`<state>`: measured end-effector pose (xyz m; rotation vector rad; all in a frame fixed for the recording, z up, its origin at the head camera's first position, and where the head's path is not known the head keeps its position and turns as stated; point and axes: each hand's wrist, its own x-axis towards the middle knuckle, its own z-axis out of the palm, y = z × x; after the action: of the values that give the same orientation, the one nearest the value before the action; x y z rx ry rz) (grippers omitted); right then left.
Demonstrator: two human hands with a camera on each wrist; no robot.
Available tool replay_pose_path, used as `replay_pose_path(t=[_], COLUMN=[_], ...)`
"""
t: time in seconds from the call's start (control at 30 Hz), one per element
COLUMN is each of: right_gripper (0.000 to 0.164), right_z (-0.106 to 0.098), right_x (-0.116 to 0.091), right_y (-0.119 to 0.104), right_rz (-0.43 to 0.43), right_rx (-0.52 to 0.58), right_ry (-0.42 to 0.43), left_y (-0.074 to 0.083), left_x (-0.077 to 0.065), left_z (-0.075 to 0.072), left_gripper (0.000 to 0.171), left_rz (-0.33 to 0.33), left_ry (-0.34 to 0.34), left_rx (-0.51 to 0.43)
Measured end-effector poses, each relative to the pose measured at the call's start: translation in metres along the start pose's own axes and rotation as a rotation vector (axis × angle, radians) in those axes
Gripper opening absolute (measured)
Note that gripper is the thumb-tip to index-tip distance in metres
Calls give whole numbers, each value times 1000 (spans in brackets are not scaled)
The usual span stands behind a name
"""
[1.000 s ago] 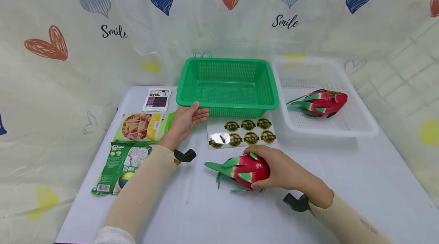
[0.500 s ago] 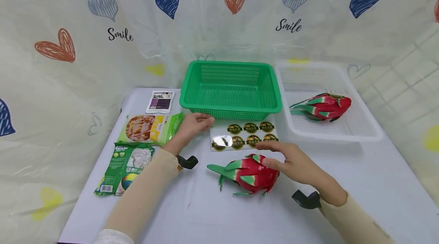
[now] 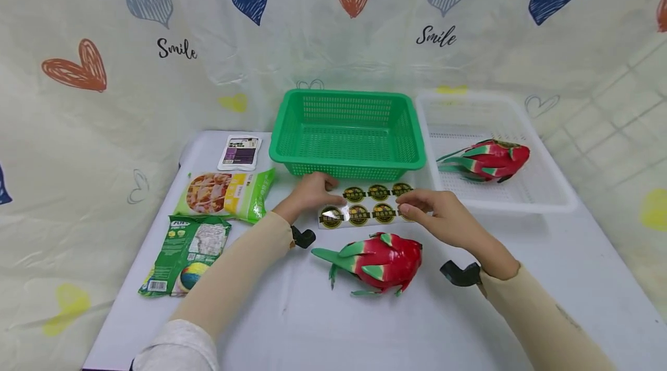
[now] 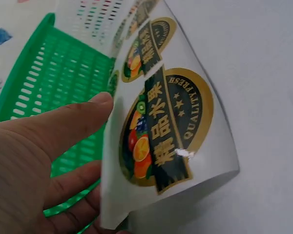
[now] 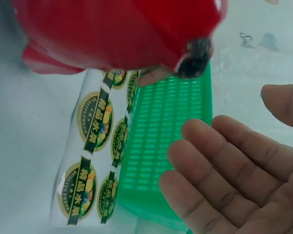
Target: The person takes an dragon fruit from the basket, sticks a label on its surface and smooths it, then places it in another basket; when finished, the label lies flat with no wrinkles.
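Note:
My left hand (image 3: 308,194) pinches the left end of a sheet of round fruit stickers (image 3: 371,204) between thumb and fingers. In the left wrist view the sticker sheet (image 4: 205,161) bends up along the side I hold, and some fingertips are hidden behind it. Over the sheet's right end hovers my right hand (image 3: 443,217), its relaxed fingers holding nothing; in the right wrist view the thumb stands well apart from the fingers. A red dragon fruit (image 3: 391,261) with green scales lies just in front of the sheet, its green tip pointing left.
Behind the sheet stands a green basket (image 3: 346,160). To its right, a white basket (image 3: 500,203) holds a second dragon fruit (image 3: 492,161). Along the left lie a small white packet (image 3: 239,153), a yellow-green food bag (image 3: 224,193) and a green bag (image 3: 184,255).
My right hand has let go of the dragon fruit and moved up to the sheet's right end. My left hand has moved from the green basket's front to the sheet's left end and taken hold.

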<state>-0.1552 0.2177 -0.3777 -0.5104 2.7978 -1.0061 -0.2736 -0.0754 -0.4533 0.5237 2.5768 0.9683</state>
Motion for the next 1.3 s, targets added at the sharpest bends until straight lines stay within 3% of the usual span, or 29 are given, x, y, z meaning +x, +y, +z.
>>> replay_pose_path(t=[0.17, 0.37, 0.73, 1.03, 1.3], right_gripper=[25, 23, 26, 25, 19], right_z=[2, 1, -1, -11, -3], right_x=[18, 36, 58, 74, 94], right_y=[2, -1, -9, -21, -30], right_rz=[-16, -105, -116, -152, -297], right_rx=[2, -55, -50, -95, -190], right_ry=[-24, -38, -20, -48, -67], left_y=[-1, 0, 1, 15, 31], left_x=[3, 1, -13, -20, -20], left_z=[5, 0, -15, -16, -12], left_gripper=[53, 44, 32, 27, 25], left_rz=[17, -2, -23, 3, 11], left_ry=[-13, -53, -72, -24, -36], left_rx=[8, -85, -388, -337, -365])
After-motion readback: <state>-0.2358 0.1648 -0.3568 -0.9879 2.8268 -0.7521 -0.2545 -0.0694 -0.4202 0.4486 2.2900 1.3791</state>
